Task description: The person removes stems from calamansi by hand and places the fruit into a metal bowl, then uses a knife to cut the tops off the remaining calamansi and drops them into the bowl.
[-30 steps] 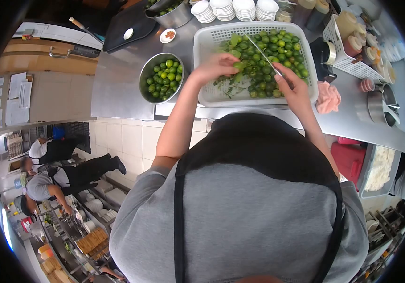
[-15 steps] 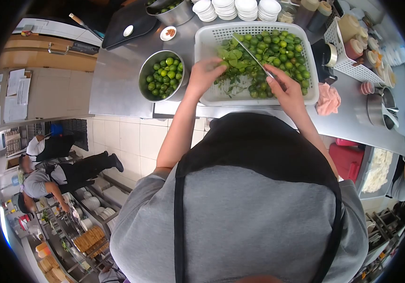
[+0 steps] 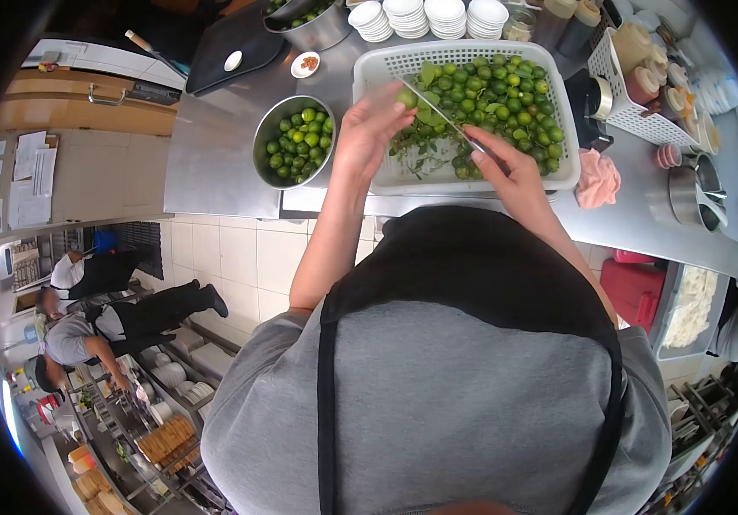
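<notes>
Left hand (image 3: pixel 367 133) now higher, lime (image 3: pixel 405 97) at its fingertips, knife (image 3: pixel 437 113) alongside.

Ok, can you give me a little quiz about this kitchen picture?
1. True or false: the right hand holds the knife.
2. What does the left hand hold? A a lime, B a spoon, C a plate.
3. Fill in: next to the basket stands a metal ____ full of limes.
Key: 1 true; 2 A; 3 bowl.
</notes>
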Tool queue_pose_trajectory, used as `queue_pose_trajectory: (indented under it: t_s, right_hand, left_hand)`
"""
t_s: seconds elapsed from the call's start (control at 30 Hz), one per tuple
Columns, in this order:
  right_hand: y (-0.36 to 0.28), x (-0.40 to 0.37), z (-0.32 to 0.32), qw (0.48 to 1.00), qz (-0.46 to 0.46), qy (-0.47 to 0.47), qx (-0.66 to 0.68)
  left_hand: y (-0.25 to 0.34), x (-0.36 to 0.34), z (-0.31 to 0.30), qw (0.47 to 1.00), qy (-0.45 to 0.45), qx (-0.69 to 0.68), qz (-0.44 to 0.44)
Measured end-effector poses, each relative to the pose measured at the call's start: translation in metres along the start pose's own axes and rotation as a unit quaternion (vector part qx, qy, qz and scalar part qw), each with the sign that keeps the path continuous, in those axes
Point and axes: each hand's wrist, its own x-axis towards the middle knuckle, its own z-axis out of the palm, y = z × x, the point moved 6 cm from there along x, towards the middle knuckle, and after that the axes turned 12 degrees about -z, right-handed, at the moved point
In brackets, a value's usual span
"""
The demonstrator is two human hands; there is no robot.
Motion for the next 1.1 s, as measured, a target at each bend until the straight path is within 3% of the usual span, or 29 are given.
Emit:
queue_pose_trajectory:
  t_s: [0.27,0.33,0.47,0.57,0.63,0.7,0.77,0.8,0.83,0.9,0.97,1.03,1.1]
  right_hand:
    - [-0.003,-0.001,0.003,0.999,-0.007,-0.021,-0.030]
    - [-0.004,0.002,0.003,0.999,-0.012,-0.017,-0.033]
    - [-0.004,0.007,0.004,0.998,-0.016,0.005,-0.059]
    - [0.001,0.010,-0.001,0.997,-0.012,0.030,-0.074]
    - [0.003,0.015,-0.007,0.995,-0.006,0.045,-0.088]
    - [0.007,0.016,-0.018,0.993,0.041,0.070,-0.089]
    - [0.009,0.013,-0.023,0.993,0.026,0.078,-0.085]
    - [0.011,0.012,-0.023,0.993,0.041,0.067,-0.084]
    - [0.013,0.013,-0.023,0.993,0.055,0.058,-0.084]
    - [0.014,0.009,-0.019,0.997,0.013,0.061,-0.049]
    - [0.016,0.005,-0.016,0.997,0.047,0.053,-0.029]
    - [0.023,0.000,-0.012,0.996,0.080,0.034,-0.002]
    - [0.024,-0.003,-0.006,0.993,0.112,0.013,0.025]
  left_hand:
    - [0.004,-0.004,0.005,0.999,0.000,-0.004,0.042]
    - [0.002,-0.003,0.004,0.996,0.024,0.060,0.066]
    - [-0.005,-0.006,0.015,0.997,0.011,0.060,0.047]
    - [-0.010,-0.011,0.023,0.989,0.001,0.142,0.041]
    - [-0.017,-0.023,0.044,0.966,-0.024,0.258,-0.009]
    - [-0.006,-0.009,0.027,0.970,-0.053,0.238,-0.002]
    - [-0.003,0.009,0.012,0.983,-0.169,-0.002,-0.076]
    - [-0.013,0.021,0.003,0.986,-0.087,0.124,-0.066]
    - [-0.017,0.021,0.001,0.986,-0.087,0.126,-0.061]
    - [-0.030,0.019,-0.011,0.939,0.031,0.328,-0.097]
    - [-0.028,0.019,-0.013,0.962,0.016,0.263,-0.075]
    - [-0.016,0.019,-0.011,0.999,-0.042,0.018,-0.020]
    - [-0.011,0.018,-0.012,0.998,-0.054,-0.025,-0.022]
